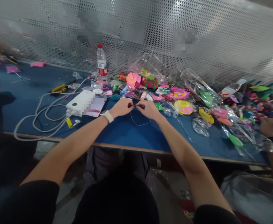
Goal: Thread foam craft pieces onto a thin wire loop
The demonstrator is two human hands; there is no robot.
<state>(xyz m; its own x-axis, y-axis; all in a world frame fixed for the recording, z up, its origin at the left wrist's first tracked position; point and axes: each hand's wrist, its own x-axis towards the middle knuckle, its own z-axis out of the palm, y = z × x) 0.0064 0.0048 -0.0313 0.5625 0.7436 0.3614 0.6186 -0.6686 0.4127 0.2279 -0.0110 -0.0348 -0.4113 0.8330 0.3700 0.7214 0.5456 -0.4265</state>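
Note:
My left hand [122, 106], wearing a pale wristband [107, 116], is closed in a pinch above the middle of the blue table. Facing it, my right hand [148, 109] pinches too, and the fingertips of both nearly meet. A tiny dark piece shows between them, too small to name. From the fingers hangs a thin thread [138, 125], curving in a loose loop over the table. Just beyond my hands lies a heap of colourful foam pieces [133, 80] and clear plastic bags [150, 60].
Left of my hands are a white power bank [80, 102] with cables [37, 116], a phone [96, 107], an earbud [76, 122] and yellow-black pliers [58, 88]. A bottle [102, 62] stands behind. Co-workers' hands [272, 126] show at both edges. A perforated metal panel [136, 28] backs the table.

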